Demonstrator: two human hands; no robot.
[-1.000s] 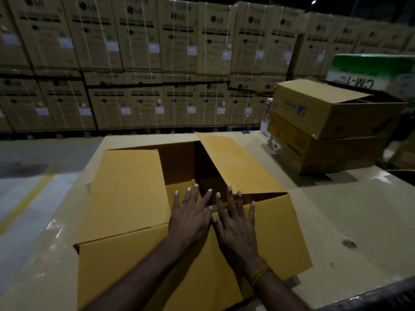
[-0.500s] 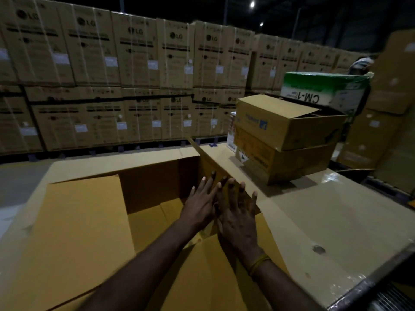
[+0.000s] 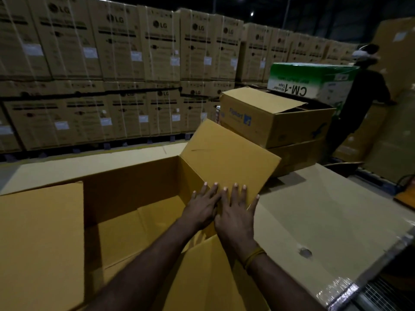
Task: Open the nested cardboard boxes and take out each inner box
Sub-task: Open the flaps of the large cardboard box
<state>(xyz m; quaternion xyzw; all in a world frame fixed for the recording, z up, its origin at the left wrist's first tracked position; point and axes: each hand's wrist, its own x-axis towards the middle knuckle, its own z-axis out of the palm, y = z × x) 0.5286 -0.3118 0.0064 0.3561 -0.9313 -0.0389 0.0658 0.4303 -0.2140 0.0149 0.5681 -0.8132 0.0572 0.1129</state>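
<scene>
On the right-hand flap (image 3: 226,160) of the big open cardboard box (image 3: 134,189), both hands lie flat, fingers straight: left hand (image 3: 202,207) and right hand (image 3: 235,212) side by side, pressing it outward. Flap tilts up and right. Box cavity sits left of the hands; no inner box visible inside.

A wall of stacked LG cartons (image 3: 139,70), strapped and labelled, fills the background in two tiers. A green and white carton (image 3: 314,79) printed "CM-1" upside down sits at the far right of the desk (image 3: 325,221), whose surface is covered in cardboard with a small hole (image 3: 305,252). Clear plastic wrap (image 3: 336,288) shines at its near right edge. A person in dark clothing (image 3: 363,97) stands beyond the green carton, beside tall brown cartons (image 3: 395,63).
</scene>
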